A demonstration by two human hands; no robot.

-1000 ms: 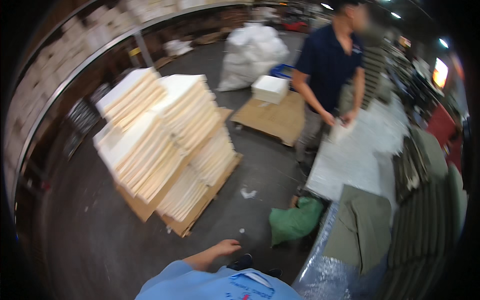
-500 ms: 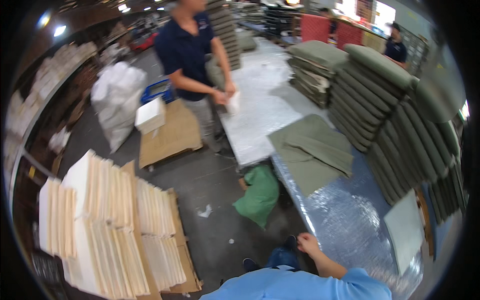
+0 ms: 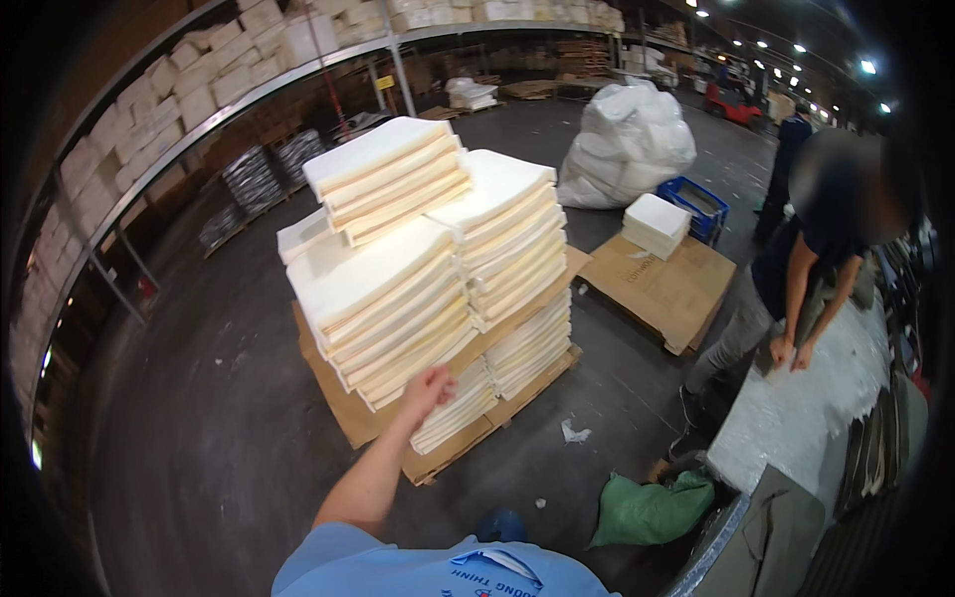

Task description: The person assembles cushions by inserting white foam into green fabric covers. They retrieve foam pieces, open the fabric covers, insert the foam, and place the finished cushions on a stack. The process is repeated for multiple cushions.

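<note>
My left hand [image 3: 430,390] reaches forward from its blue sleeve, its fingers loosely curled with nothing visible in them. It is nearest to the front side of tall stacks of white and cream foam pads [image 3: 383,264], low on the side facing me. I cannot tell whether it touches them. A smaller pile of pads [image 3: 388,174] lies on top. The stacks rest on cardboard over a wooden pallet [image 3: 487,430]. My right hand is out of view.
At right, a co-worker's hands [image 3: 793,355] meet over a plastic-covered table [image 3: 786,408]. Olive fabric [image 3: 781,532] lies at its near end, beside a green sack [image 3: 652,507] on the floor. Beyond stand a cardboard-covered pallet [image 3: 657,289], blue crate [image 3: 701,204] and white plastic bag [image 3: 629,144].
My view has swung left from the table to the foam pad stacks, which now stand in front of me. My left hand has come into view and my right hand has left it.
</note>
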